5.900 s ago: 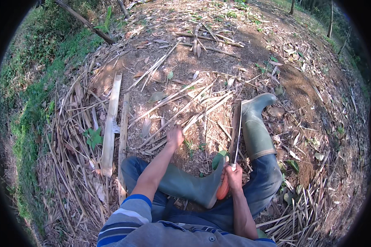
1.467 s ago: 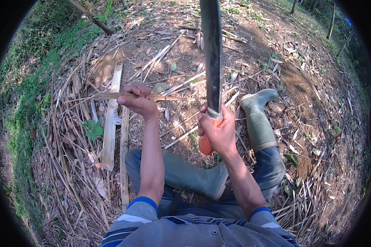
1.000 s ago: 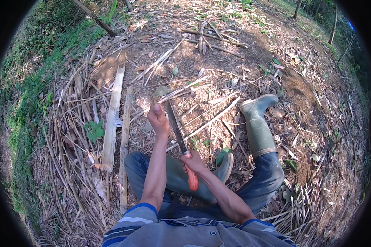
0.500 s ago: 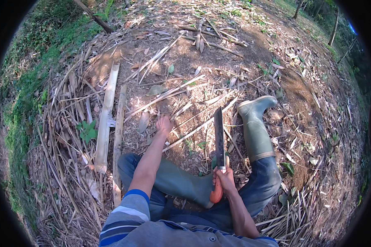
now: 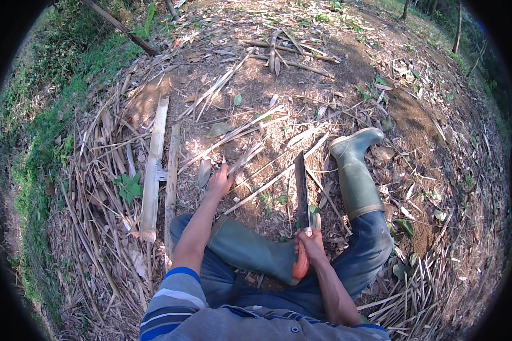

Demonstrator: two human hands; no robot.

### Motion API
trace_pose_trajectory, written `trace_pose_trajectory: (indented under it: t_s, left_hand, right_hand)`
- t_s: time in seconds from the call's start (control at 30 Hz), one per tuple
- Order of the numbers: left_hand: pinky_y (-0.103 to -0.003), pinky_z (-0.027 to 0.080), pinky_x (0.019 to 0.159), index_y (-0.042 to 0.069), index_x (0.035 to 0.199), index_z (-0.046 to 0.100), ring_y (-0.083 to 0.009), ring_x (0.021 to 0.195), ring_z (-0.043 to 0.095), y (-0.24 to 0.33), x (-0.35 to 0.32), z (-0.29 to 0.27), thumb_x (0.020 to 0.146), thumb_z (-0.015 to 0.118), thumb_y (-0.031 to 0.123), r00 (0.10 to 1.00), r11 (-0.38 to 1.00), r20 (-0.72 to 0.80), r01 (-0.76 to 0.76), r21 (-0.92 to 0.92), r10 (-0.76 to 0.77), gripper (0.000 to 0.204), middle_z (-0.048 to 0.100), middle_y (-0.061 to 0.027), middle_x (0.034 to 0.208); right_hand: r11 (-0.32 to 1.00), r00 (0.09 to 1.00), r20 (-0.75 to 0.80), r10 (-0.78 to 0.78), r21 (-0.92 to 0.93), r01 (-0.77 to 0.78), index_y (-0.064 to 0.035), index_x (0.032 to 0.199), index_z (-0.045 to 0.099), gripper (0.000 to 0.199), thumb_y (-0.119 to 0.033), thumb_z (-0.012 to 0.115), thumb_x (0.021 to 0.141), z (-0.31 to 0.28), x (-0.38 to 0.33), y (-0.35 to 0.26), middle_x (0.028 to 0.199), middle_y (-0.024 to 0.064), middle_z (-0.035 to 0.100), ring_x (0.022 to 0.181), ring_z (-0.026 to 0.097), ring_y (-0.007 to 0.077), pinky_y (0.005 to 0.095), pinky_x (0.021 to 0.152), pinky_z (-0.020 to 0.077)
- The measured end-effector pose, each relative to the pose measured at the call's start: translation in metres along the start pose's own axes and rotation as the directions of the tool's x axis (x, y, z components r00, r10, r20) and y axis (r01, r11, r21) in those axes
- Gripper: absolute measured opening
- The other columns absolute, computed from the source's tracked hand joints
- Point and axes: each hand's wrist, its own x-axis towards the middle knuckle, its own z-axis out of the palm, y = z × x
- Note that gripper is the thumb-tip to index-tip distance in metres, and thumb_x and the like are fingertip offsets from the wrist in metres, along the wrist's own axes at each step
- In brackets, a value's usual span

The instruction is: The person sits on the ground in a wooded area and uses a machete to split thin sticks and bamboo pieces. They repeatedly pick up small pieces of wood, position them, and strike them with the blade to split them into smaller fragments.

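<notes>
My right hand (image 5: 310, 245) is wrapped around the orange-red handle of a machete (image 5: 302, 190), whose dark blade points up and away from me. Low to the ground on the left, my left hand (image 5: 220, 181) has its fingers curled at the near end of a short split bamboo strip (image 5: 247, 157); the fingertips are partly hidden. Longer pale strips (image 5: 231, 135) lie just beyond it. Another long strip (image 5: 279, 175) slants across the ground between the left hand and the blade.
My legs are in green rubber boots (image 5: 354, 170), one folded across in front of me. To the left lie a wide split bamboo length (image 5: 155, 170), a narrower pole (image 5: 172, 182) and heaped dry stalks (image 5: 94, 227). Crossed sticks (image 5: 293, 54) lie far ahead; thin strips (image 5: 407, 301) are piled at lower right.
My left hand has drawn slightly back toward me, its fingers now curled at the short strip's end. The machete stays nearly still in my right hand. The view has tilted a little.
</notes>
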Motion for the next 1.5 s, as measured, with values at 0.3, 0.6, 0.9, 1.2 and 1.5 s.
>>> trace_pose_trajectory:
  t_s: [0.3, 0.6, 0.9, 1.2, 1.5]
  left_hand:
    - [-0.039, 0.044, 0.086, 0.008, 0.117, 0.050, -0.0324, 0.103, 0.054, 0.025, 0.088, -0.194, 0.077, 0.064, 0.025, 0.676, 0.904, -0.635, -0.115, 0.411, 0.375, 0.046, 0.057, -0.0151, 0.109]
    - [-0.043, 0.049, 0.080, 0.010, 0.104, 0.058, -0.0317, 0.085, 0.064, 0.038, -0.056, -0.055, 0.080, 0.063, 0.030, 0.976, 0.980, 0.090, -0.199, 0.008, 0.198, 0.031, 0.066, -0.0114, 0.086]
    - [-0.049, 0.048, 0.077, 0.010, 0.109, 0.053, -0.0371, 0.093, 0.059, 0.009, -0.095, 0.015, 0.079, 0.060, 0.019, 0.979, 0.992, 0.172, -0.121, 0.035, 0.113, 0.032, 0.058, -0.0165, 0.105]
    - [-0.030, 0.053, 0.069, 0.011, 0.118, 0.055, -0.0189, 0.077, 0.063, -0.011, -0.070, -0.121, 0.086, 0.058, 0.010, 0.899, 0.851, 0.431, 0.170, -0.498, 0.073, 0.033, 0.061, -0.0089, 0.096]
    - [-0.031, 0.054, 0.082, -0.003, 0.115, 0.053, -0.0255, 0.096, 0.064, -0.021, -0.130, -0.242, 0.085, 0.062, 0.016, 0.954, 0.232, 0.241, 0.198, -0.952, 0.178, 0.037, 0.054, -0.0176, 0.119]
  right_hand:
    - [0.999, 0.999, 0.023, -0.038, 0.002, 0.038, -0.0042, 0.088, 0.052, 0.006, -0.007, 0.054, 0.083, 0.003, 0.000, -0.001, 0.062, 0.0038, 0.053, 0.047, 0.053, 0.0128, 0.0267, 0.042, 0.0456]
    - [0.997, 0.998, 0.023, -0.052, 0.061, 0.051, -0.0055, 0.087, 0.050, 0.007, -0.008, 0.055, 0.082, 0.007, 0.003, -0.001, 0.062, 0.0025, 0.052, 0.047, 0.053, 0.0119, 0.0263, 0.042, 0.0452]
    - [0.985, 0.991, 0.000, -0.132, 0.110, 0.132, -0.0040, 0.086, 0.052, 0.008, -0.010, 0.056, 0.083, 0.000, 0.004, 0.002, 0.062, 0.0037, 0.053, 0.047, 0.053, 0.0127, 0.0267, 0.041, 0.0454]
    - [0.982, 0.988, -0.020, -0.154, 0.110, 0.155, -0.0052, 0.086, 0.050, 0.008, -0.008, 0.056, 0.081, -0.001, 0.000, -0.004, 0.062, 0.0024, 0.053, 0.047, 0.053, 0.0117, 0.0264, 0.042, 0.0458]
    - [0.970, 0.971, 0.020, -0.237, 0.050, 0.236, -0.0036, 0.086, 0.048, 0.008, -0.002, 0.053, 0.080, 0.005, -0.003, -0.001, 0.062, 0.0031, 0.052, 0.046, 0.052, 0.0120, 0.0266, 0.041, 0.0439]
